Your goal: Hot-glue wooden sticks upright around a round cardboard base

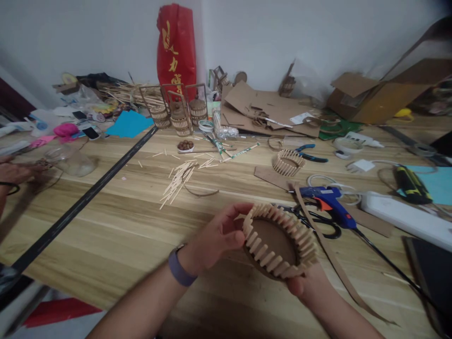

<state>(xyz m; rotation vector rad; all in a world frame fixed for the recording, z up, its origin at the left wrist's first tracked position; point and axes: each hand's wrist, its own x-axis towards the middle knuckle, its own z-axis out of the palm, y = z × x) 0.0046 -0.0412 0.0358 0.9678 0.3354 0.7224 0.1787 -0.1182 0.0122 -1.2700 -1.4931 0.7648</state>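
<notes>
A small round basket (pixel 278 242) with a brown disc base and a ring of short upright wooden sticks is held tilted above the table, its inside facing me. My left hand (pixel 221 233) grips its left rim between thumb and fingers. From below and the right, my right hand (pixel 310 282) supports it, thumb on the near edge, its other fingers hidden. Just behind lie black-handled scissors (pixel 328 226), a blue glue gun (pixel 328 202) and a long brown strip (pixel 332 254). Loose sticks (pixel 178 181) are scattered on the table to the left.
A second stick ring (pixel 288 162) sits beside blue-handled pliers (pixel 310 153). Finished lantern-like baskets (pixel 181 120) stand near a red bag (pixel 176 52). A white power strip (pixel 409 216) lies right; cardboard (pixel 254 110) lies behind. At far left is another person's hand (pixel 16 172) near a clear jar (pixel 72 160).
</notes>
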